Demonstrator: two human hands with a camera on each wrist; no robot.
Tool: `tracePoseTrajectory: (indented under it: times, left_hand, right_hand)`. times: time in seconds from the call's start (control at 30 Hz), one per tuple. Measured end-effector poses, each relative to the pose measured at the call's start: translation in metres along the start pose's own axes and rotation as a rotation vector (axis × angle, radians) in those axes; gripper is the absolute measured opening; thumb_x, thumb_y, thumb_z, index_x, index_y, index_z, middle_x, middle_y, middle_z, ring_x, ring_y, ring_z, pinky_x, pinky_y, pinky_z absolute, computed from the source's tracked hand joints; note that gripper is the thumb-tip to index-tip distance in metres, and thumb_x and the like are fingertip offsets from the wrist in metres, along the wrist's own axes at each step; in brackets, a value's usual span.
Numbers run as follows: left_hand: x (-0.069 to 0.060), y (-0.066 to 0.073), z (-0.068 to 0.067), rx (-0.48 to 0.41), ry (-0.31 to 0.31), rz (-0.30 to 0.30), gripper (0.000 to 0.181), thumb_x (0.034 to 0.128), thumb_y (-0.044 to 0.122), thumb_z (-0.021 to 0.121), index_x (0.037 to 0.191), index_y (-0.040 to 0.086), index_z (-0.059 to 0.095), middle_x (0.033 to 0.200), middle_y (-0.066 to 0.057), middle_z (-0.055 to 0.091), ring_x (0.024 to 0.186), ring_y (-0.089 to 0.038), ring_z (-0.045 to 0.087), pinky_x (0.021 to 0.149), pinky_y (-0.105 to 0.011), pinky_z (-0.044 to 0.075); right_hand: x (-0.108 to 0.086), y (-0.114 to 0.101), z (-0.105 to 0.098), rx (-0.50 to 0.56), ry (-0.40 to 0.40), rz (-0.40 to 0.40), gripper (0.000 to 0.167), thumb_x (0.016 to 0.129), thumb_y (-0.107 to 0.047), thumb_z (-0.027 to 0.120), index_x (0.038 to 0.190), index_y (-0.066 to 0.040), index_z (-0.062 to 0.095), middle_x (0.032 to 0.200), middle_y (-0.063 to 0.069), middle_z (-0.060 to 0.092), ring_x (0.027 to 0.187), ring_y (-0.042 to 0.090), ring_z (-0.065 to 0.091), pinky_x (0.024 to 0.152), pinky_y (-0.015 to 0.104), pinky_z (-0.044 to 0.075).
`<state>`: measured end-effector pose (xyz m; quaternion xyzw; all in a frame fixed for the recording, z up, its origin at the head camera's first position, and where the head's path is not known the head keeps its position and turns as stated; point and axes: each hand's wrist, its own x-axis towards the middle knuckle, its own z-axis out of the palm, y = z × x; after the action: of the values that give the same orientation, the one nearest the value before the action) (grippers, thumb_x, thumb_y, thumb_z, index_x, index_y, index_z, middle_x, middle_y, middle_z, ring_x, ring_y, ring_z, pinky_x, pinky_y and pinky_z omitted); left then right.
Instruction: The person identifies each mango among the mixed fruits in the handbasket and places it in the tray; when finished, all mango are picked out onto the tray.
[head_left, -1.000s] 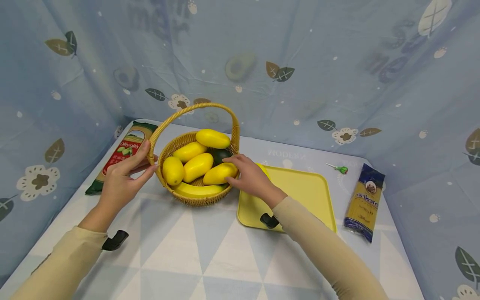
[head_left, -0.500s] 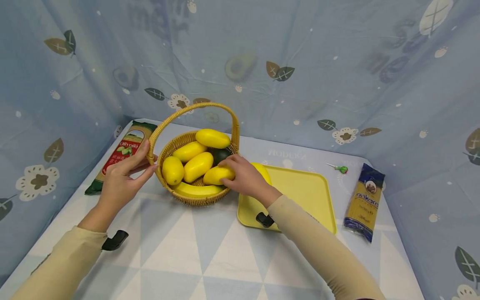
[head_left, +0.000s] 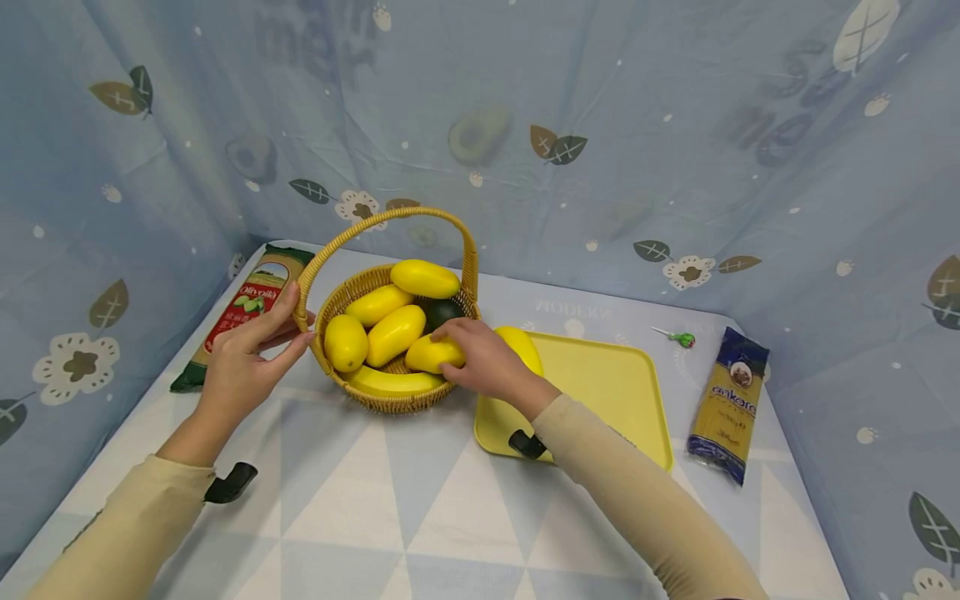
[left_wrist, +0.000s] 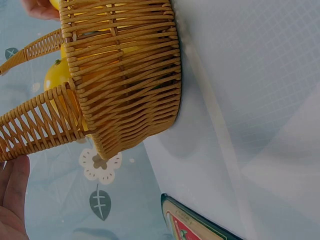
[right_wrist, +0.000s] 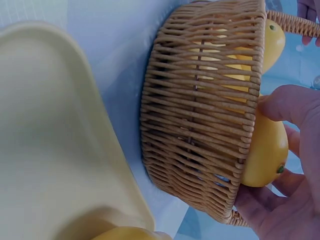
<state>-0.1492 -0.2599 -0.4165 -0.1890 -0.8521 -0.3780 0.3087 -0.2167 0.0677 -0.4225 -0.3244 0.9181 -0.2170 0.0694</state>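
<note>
A wicker basket (head_left: 397, 403) with an arched handle holds several yellow mangoes (head_left: 396, 335), a banana (head_left: 393, 382) and a dark green fruit (head_left: 442, 312). My left hand (head_left: 243, 358) grips the left base of the handle between thumb and fingers. At the basket's right side, my right hand (head_left: 491, 362) has its thumb and fingers around a mango (head_left: 429, 354); in the right wrist view that mango (right_wrist: 267, 150) shows at the rim inside the curled hand (right_wrist: 295, 165). Another yellow fruit (head_left: 522, 346) lies on the yellow tray (head_left: 600, 392), partly behind the hand.
A red and green package (head_left: 251, 304) lies left of the basket, behind my left hand. Right of the tray are a small green lollipop (head_left: 684, 339) and a blue and yellow pasta bag (head_left: 729, 404). A patterned blue curtain (head_left: 420, 108) hangs around the table.
My right hand has moved slightly left and down, closing round the right-hand mango, and more of the fruit on the tray shows behind it. The left hand has stayed at the handle.
</note>
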Motion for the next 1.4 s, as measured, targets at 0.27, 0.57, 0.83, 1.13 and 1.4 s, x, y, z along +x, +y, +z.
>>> tracePoseTrajectory:
  times: [0.27, 0.57, 0.83, 1.13, 1.4]
  left_hand:
    - [0.001, 0.001, 0.001, -0.009, 0.001, 0.010, 0.092, 0.0696, -0.021, 0.082, 0.149, 0.012, 0.052, 0.107, -0.018, 0.075, 0.103, 0.018, 0.059, 0.086, -0.007, 0.049]
    - [0.001, 0.001, 0.000, -0.002, -0.001, 0.003, 0.092, 0.0701, -0.021, 0.082, 0.150, 0.013, 0.051, 0.107, -0.018, 0.075, 0.103, 0.018, 0.058, 0.086, -0.006, 0.049]
    - [0.001, 0.001, 0.000, 0.008, -0.009, -0.010, 0.092, 0.0714, -0.020, 0.082, 0.151, 0.014, 0.050, 0.107, -0.019, 0.074, 0.104, 0.019, 0.057, 0.087, -0.006, 0.048]
    - [0.001, 0.001, 0.000, 0.004, -0.010, -0.009, 0.092, 0.0712, -0.020, 0.081, 0.151, 0.014, 0.050, 0.107, -0.019, 0.074, 0.104, 0.019, 0.057, 0.087, -0.006, 0.048]
    - [-0.001, 0.001, 0.000, 0.013, -0.007, -0.021, 0.091, 0.0724, -0.019, 0.081, 0.151, 0.015, 0.049, 0.108, -0.022, 0.074, 0.104, 0.019, 0.057, 0.086, -0.005, 0.048]
  right_hand:
    - [-0.012, 0.001, -0.002, -0.005, 0.072, -0.051, 0.045, 0.097, -0.028, 0.068, 0.141, -0.018, 0.059, 0.147, 0.006, 0.049, 0.136, 0.025, 0.045, 0.114, 0.040, 0.042]
    - [-0.040, 0.011, -0.010, 0.086, 0.200, -0.077, 0.048, 0.096, -0.025, 0.069, 0.142, -0.016, 0.059, 0.146, 0.004, 0.048, 0.137, 0.024, 0.043, 0.112, 0.041, 0.043]
    - [-0.071, 0.033, -0.019, 0.185, 0.307, 0.013, 0.048, 0.093, -0.022, 0.073, 0.139, -0.016, 0.060, 0.144, 0.004, 0.049, 0.129, 0.025, 0.049, 0.107, 0.043, 0.049]
    - [-0.110, 0.071, -0.030, 0.205, 0.402, 0.118, 0.049, 0.092, -0.016, 0.075, 0.138, -0.014, 0.059, 0.144, 0.008, 0.048, 0.125, 0.028, 0.052, 0.099, 0.045, 0.052]
    - [-0.139, 0.111, -0.028, 0.190, 0.461, 0.222, 0.049, 0.092, -0.016, 0.075, 0.138, -0.009, 0.058, 0.141, 0.016, 0.048, 0.120, 0.034, 0.053, 0.090, 0.049, 0.051]
